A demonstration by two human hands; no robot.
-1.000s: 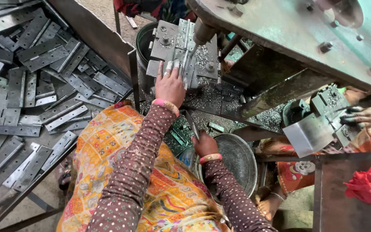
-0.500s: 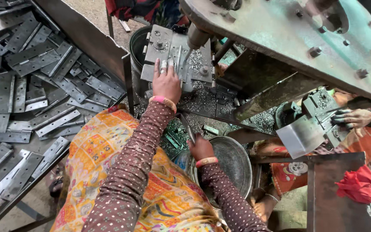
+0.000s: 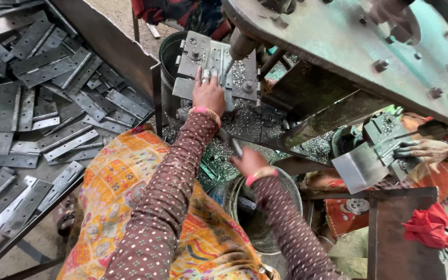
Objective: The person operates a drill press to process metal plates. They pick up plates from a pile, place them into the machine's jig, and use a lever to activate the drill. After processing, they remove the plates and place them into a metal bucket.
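My left hand [image 3: 208, 94] rests flat on the grey steel die block [image 3: 195, 57] of a press, fingers stretched toward the punch rod [image 3: 240, 45]. Anything under the fingertips is hidden. My right hand [image 3: 248, 162] hovers lower, over the rim of a round metal bowl [image 3: 289, 181], and pinches a small thin metal strip [image 3: 234, 146] that points up and left. Both arms wear brown dotted sleeves above an orange patterned cloth [image 3: 115, 192] on my lap.
Many flat grey metal plates [image 3: 37, 103] lie piled on the floor at left behind a steel sheet wall [image 3: 115, 46]. Metal chips [image 3: 245, 122] litter the press bed. The green press frame [image 3: 348, 46] overhangs. Another person's hand [image 3: 426, 150] works a second die [image 3: 385, 132] at right.
My right hand has lifted a little from the bowl toward the press with the strip. My left hand stays on the die block. The view has shifted slightly.
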